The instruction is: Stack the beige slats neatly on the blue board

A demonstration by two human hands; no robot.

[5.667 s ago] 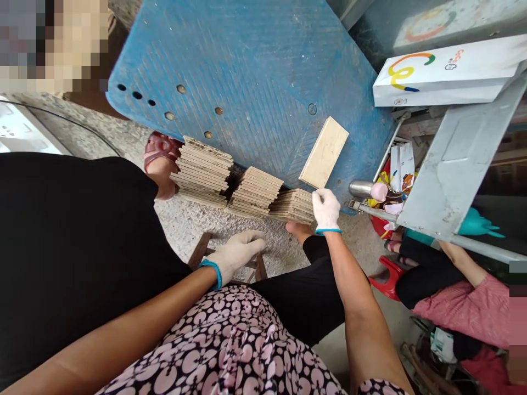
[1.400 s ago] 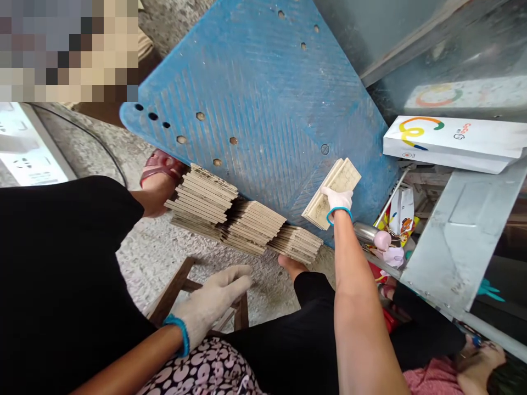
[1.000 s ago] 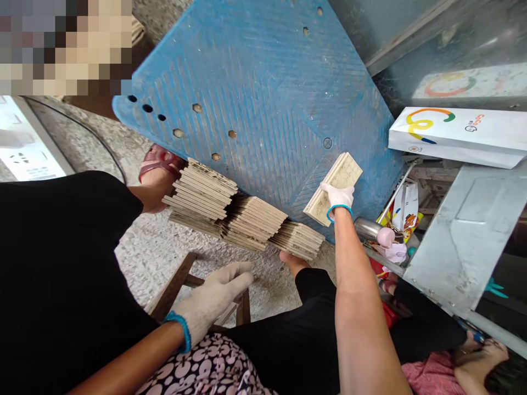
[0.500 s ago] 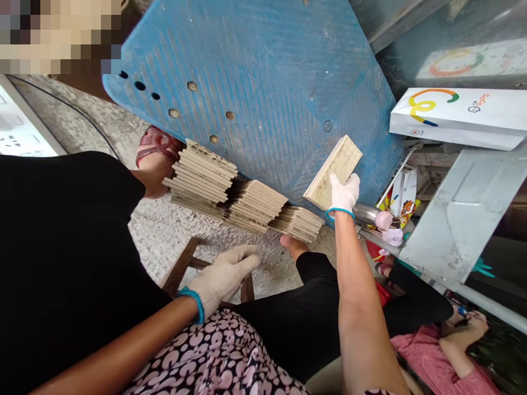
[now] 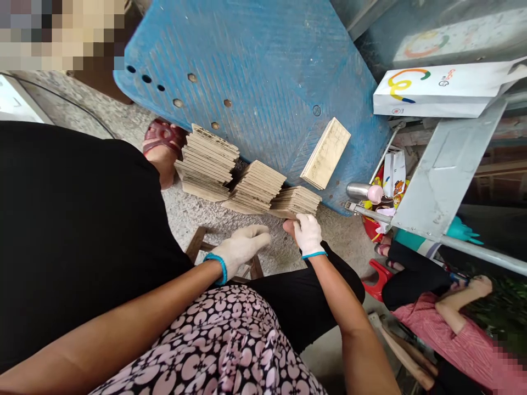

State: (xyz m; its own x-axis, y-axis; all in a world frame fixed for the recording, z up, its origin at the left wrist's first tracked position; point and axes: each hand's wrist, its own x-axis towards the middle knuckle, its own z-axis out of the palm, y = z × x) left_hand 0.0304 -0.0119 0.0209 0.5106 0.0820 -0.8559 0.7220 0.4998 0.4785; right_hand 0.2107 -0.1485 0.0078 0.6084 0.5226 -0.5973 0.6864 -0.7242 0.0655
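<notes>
My left hand (image 5: 242, 249), in a white knit glove with a blue cuff, hangs above my lap. Its fingers are stretched out with nothing in them. My right hand (image 5: 308, 236), gloved the same way, is at the near end of the right-hand stack of thin wooden boards (image 5: 298, 200); its fingers are loosely spread and hold nothing visible. Whether they touch the boards I cannot tell. A middle stack (image 5: 257, 186) and a taller left stack (image 5: 208, 159) stand beside it in a row. A small pile of boards (image 5: 327, 153) lies alone on the blue plastic platform (image 5: 255, 71).
A steel bottle with a pink cap (image 5: 364, 192) lies at the platform's right edge. Beyond are a white paper bag (image 5: 436, 90) and a metal frame (image 5: 448, 170). A wooden stool (image 5: 197, 244) stands below my hands. Another person in a pink top (image 5: 444, 329) sits at right.
My right hand has let go of the small board pile on the platform and moved back toward the right-hand stack. My left hand stays extended, and the view has shifted slightly.
</notes>
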